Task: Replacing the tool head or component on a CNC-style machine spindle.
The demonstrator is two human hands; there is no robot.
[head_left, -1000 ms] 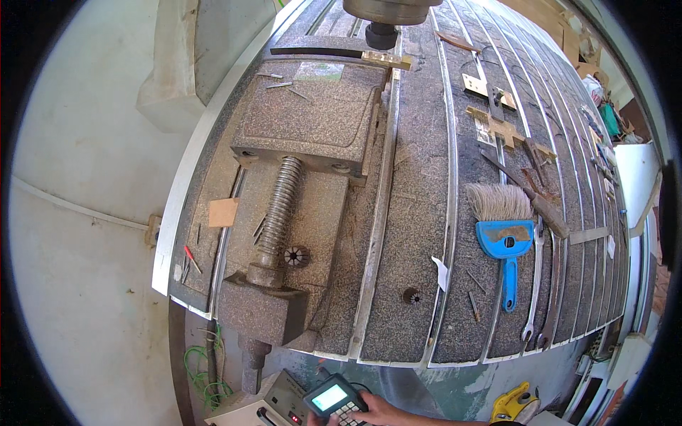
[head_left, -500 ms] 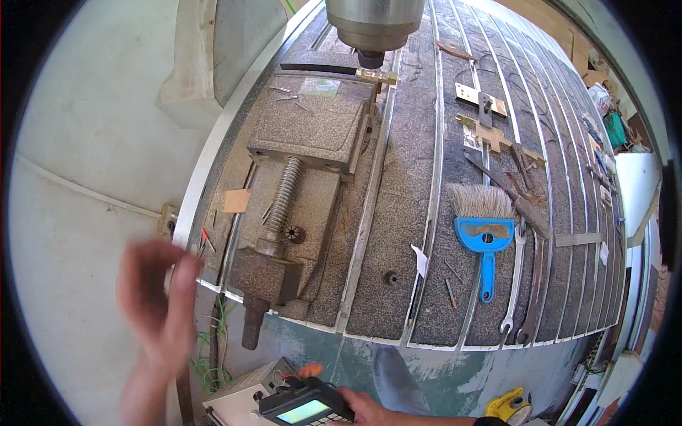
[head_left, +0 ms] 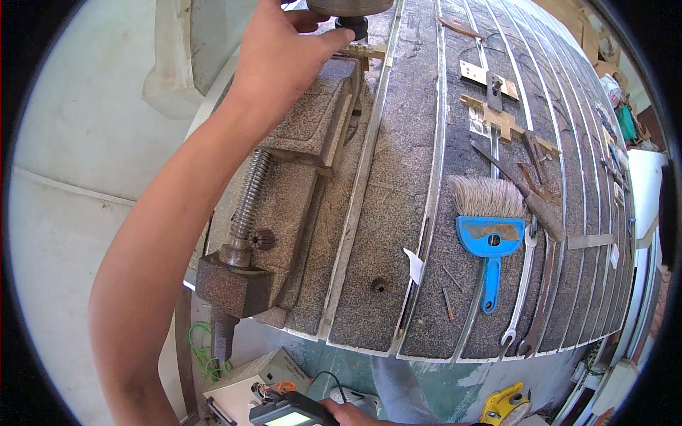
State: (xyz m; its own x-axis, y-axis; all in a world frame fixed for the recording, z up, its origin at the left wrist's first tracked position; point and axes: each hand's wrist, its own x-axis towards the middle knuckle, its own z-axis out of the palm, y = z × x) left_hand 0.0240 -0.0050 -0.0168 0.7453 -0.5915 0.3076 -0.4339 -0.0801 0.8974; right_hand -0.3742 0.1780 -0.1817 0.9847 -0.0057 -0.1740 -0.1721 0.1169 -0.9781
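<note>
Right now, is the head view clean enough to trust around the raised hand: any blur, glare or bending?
Head view: sharp overall; the left hand at the dark round spindle nose shows no smear. Fisheye bends the grey slotted machine table toward the rim. Daylight is even; mild glare on the pale floor.

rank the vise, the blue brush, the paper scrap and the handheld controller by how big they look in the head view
1. vise, by far the largest
2. blue brush
3. handheld controller, though it is cut off by the lower edge, so its full extent is unsure
4. paper scrap, the smallest
</note>
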